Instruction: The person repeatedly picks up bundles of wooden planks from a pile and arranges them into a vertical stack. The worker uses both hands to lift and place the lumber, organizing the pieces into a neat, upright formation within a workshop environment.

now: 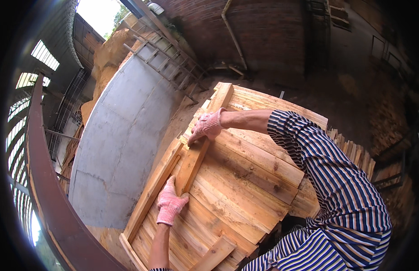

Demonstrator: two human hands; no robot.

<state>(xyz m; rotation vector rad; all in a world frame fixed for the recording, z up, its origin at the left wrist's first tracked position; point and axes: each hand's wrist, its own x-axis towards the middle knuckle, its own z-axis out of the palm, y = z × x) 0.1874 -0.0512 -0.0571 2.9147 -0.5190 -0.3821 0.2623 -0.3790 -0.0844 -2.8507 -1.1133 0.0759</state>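
Observation:
A short wooden plank (192,167) lies slantwise across a stack of boards (236,198). My left hand (171,202), in a pink-and-white knit glove, grips its near end, thumb along the side. At the far end, my right hand (207,127), gloved the same way, has its fingers bent down over the plank. The undersides of both hands are hidden. Left of the plank, a long narrow timber strip (151,192) runs along the edge of the stack. Beyond my right hand, another strip (222,96) rests across the boards.
A loose board (214,255) lies at the near edge of the stack. Left stands a grey concrete wall (123,135), with a brown steel beam (51,189) nearer. A ladder (162,65) leans at the back. More stacked timber (354,151) is at the right.

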